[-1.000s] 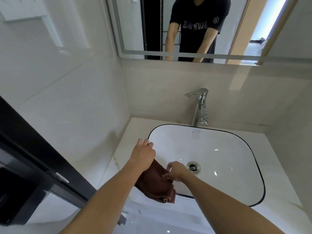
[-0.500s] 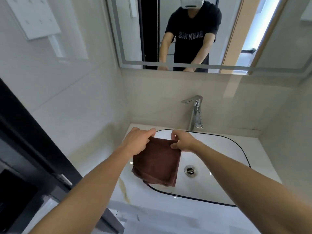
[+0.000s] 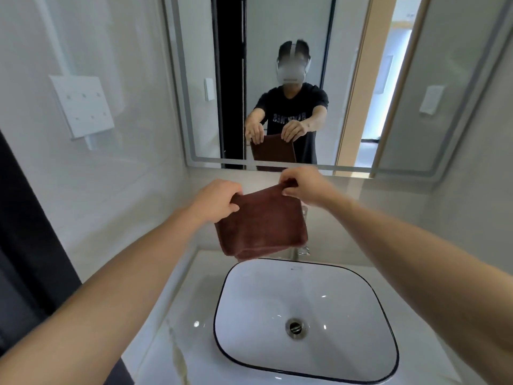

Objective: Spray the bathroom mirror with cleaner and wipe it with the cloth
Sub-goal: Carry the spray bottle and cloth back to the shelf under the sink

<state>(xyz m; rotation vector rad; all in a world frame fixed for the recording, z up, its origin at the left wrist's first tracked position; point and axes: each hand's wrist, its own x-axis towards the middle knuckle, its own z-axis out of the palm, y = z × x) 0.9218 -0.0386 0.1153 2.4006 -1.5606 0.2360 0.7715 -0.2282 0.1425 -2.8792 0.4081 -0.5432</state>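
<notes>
A folded brown cloth [image 3: 262, 225] hangs in the air above the back of the sink, just below the mirror [image 3: 277, 31]. My left hand [image 3: 215, 200] pinches its upper left corner. My right hand [image 3: 304, 186] pinches its upper right corner. The cloth hides most of the tap behind it. The mirror reflects a person holding the cloth with both hands. No spray bottle is in view.
A white basin with a black rim [image 3: 219, 298] sits in the pale marble counter [image 3: 172, 323] below my arms. A tiled wall with a white socket plate [image 3: 83, 107] stands on the left. A dark door frame [image 3: 25, 232] runs along the left edge.
Both hands have lifted the cloth from the left edge of the basin up to just below the mirror, now holding it by its top corners. My view has tilted upward.
</notes>
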